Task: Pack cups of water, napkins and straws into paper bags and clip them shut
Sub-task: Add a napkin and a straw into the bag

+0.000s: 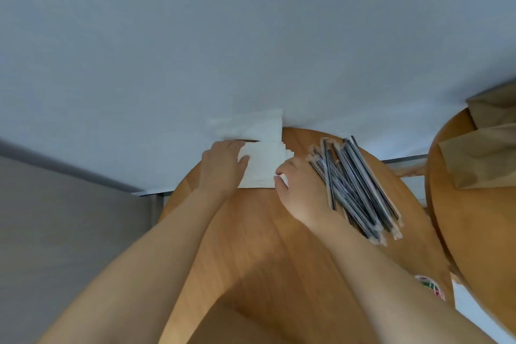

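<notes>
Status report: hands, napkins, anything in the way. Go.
Left hand on napkin stack, thumb pressing top. Right hand pinching stack's right edge. Wrapped straws piled just right of that hand. Paper bags on next table, clear.

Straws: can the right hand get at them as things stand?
Probably yes. The right hand lies right beside the straws, with nothing between them, though its fingertips pinch the napkins.

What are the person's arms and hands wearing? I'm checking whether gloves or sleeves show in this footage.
Nothing shows: the left hand and right hand are bare, with no gloves, rings or watches, and both forearms are uncovered with no sleeves in view.
</notes>
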A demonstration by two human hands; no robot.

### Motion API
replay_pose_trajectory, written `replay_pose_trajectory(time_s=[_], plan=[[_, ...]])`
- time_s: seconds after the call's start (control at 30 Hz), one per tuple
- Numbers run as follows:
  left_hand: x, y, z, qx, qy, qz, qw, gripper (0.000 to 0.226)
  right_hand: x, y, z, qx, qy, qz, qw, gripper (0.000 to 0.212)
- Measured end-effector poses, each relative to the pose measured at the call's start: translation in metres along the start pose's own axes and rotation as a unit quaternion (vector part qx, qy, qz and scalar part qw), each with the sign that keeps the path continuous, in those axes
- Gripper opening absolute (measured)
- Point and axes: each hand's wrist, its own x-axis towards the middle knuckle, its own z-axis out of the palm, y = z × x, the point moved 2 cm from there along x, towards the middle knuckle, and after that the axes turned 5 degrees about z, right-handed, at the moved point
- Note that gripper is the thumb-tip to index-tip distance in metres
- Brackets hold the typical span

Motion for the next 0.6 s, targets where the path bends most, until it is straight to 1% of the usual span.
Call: replay_pose_trajectory(time_s=[0.07,0.1,0.17,0.23,0.27,0.3,0.37,0.4,0.43,0.5,0.53,0.6], plan=[[0.022,0.003,-0.009,-0.045,0.041,-0.049,0.997,0.041,0.024,0.004,0.001,0.045,-0.004,0.026,0.999,0.026],[0.032,0.005,-0.012,-0.060,0.039,-0.068,0.995,0.041,0.037,0.005,0.001,0.080,0.000,0.045,0.996,0.026],[0.048,0.008,-0.013,-0.066,0.013,-0.080,0.995,0.041,0.064,0.006,0.001,0.127,0.021,0.094,0.987,0.023],[0.054,0.014,-0.007,-0.074,-0.015,-0.062,0.995,0.040,0.087,0.010,0.004,0.163,0.041,0.155,0.974,0.014],[0.054,0.016,-0.003,-0.084,-0.027,-0.053,0.995,0.039,0.095,0.012,0.006,0.199,0.052,0.198,0.958,0.015],[0.053,0.018,0.002,-0.098,-0.035,-0.048,0.993,0.038,0.103,0.012,0.009,0.251,0.062,0.249,0.933,0.023],[0.050,0.020,0.012,-0.130,-0.039,-0.049,0.990,0.036,0.113,0.012,0.017,0.343,0.060,0.348,0.871,0.039],[0.049,0.020,0.015,-0.148,-0.036,-0.053,0.987,0.036,0.118,0.012,0.022,0.351,0.047,0.376,0.856,0.045],[0.049,0.020,0.018,-0.168,-0.030,-0.056,0.984,0.036,0.123,0.013,0.028,0.338,0.031,0.388,0.857,0.047],[0.048,0.020,0.020,-0.215,-0.014,-0.071,0.974,0.034,0.129,0.012,0.032,0.302,0.025,0.381,0.874,0.037],[0.047,0.020,0.020,-0.238,-0.008,-0.083,0.968,0.034,0.129,0.011,0.031,0.302,0.034,0.362,0.881,0.029],[0.046,0.022,0.018,-0.292,-0.006,-0.115,0.949,0.035,0.122,0.004,0.026,0.316,0.061,0.295,0.900,0.018]])
